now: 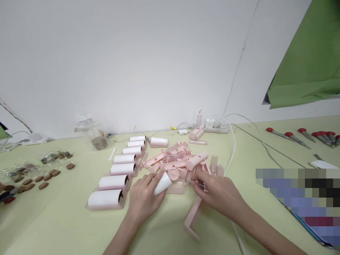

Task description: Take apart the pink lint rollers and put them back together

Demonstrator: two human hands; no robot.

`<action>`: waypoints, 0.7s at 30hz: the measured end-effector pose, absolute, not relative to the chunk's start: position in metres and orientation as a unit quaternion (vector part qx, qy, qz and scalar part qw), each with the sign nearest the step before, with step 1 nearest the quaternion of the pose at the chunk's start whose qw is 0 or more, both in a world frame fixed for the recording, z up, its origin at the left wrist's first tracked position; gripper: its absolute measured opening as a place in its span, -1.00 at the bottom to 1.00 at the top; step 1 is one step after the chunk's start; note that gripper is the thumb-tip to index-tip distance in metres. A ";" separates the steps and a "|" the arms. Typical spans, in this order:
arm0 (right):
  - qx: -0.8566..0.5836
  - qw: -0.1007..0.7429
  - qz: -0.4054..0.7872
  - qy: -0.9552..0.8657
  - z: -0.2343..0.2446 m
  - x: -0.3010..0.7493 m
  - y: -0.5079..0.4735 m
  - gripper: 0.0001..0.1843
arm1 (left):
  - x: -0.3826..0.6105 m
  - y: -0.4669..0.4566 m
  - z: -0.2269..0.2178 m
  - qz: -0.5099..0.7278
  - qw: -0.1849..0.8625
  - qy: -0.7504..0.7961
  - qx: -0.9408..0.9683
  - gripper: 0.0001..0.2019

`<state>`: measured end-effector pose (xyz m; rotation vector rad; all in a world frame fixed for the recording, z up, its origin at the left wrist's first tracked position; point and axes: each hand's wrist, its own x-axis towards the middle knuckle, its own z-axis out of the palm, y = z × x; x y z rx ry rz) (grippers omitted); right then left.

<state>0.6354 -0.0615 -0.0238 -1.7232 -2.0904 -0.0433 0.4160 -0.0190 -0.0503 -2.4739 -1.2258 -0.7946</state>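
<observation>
My left hand (pixel 145 196) is closed around a white paper roll (pixel 162 184) near the table's middle. My right hand (pixel 216 193) pinches a small pink part (pixel 199 184) at the edge of a heap of pink plastic handles and parts (pixel 177 161). A pink L-shaped frame (pixel 192 217) lies below my right wrist. A diagonal row of white rolls in pink holders (pixel 117 177) stretches from the near left toward the back.
Brown caps and small jars (pixel 39 173) lie at the left. A clear bag (pixel 97 136) stands at the back. A power strip (pixel 215 127) with white cables sits by the wall. Red-handled screwdrivers (pixel 305 136) lie at the right.
</observation>
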 end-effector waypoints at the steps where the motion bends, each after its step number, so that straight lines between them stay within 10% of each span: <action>1: -0.628 0.233 0.029 -0.742 -0.020 0.639 -0.061 -0.81 | 0.416 -0.019 -0.050 -0.285 0.131 -0.423 -0.850 -0.58; 6: -0.533 0.426 0.285 -0.673 0.002 0.647 -0.052 -0.75 | 0.423 -0.012 -0.050 -0.371 -0.009 -0.428 -0.824 -0.54; 14: -0.391 0.620 0.305 -0.609 0.045 0.623 -0.016 -0.85 | 0.455 0.020 -0.040 -0.546 -0.278 -0.383 -0.691 -0.64; 17: -0.380 0.579 0.286 -0.662 0.037 0.605 -0.019 -0.87 | 0.447 0.029 -0.041 -0.623 -0.303 -0.400 -0.600 -0.64; 21: -0.342 0.314 0.107 -0.879 -0.002 0.566 -0.032 -0.93 | 0.425 0.035 -0.041 -0.677 -0.353 -0.370 -0.529 -0.65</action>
